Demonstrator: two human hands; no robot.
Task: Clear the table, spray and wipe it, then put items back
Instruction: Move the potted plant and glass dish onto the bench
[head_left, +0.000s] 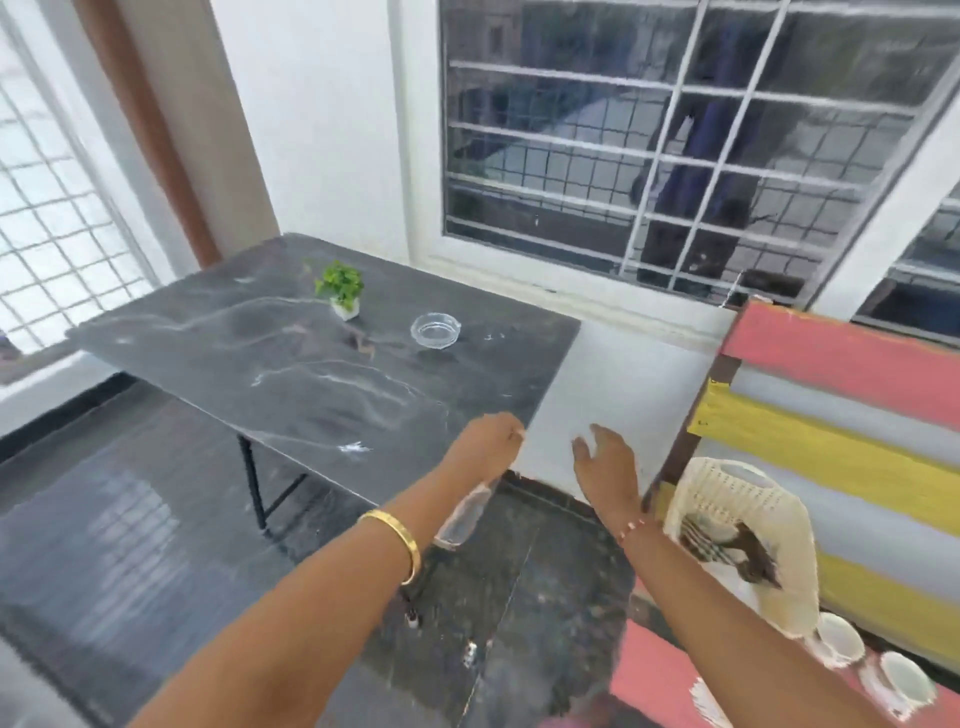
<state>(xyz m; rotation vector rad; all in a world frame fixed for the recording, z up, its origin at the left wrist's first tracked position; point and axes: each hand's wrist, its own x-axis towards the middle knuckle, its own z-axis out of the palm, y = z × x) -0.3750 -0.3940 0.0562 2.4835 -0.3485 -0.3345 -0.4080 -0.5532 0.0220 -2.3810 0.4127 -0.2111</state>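
Dark marble table (291, 374), left hand (491, 444) gripping spray bottle (462, 519) past its near edge, right hand (605, 457) spread.

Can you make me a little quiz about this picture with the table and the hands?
1. True or false: the small green plant stands on the dark table.
2. Which hand holds the clear bottle? A) left hand B) right hand
3. Fill in: the glass dish sits to the ____ of the plant in the picture.

Key: 1 true. 2 A; the right hand holds nothing, fingers spread. 3 right.
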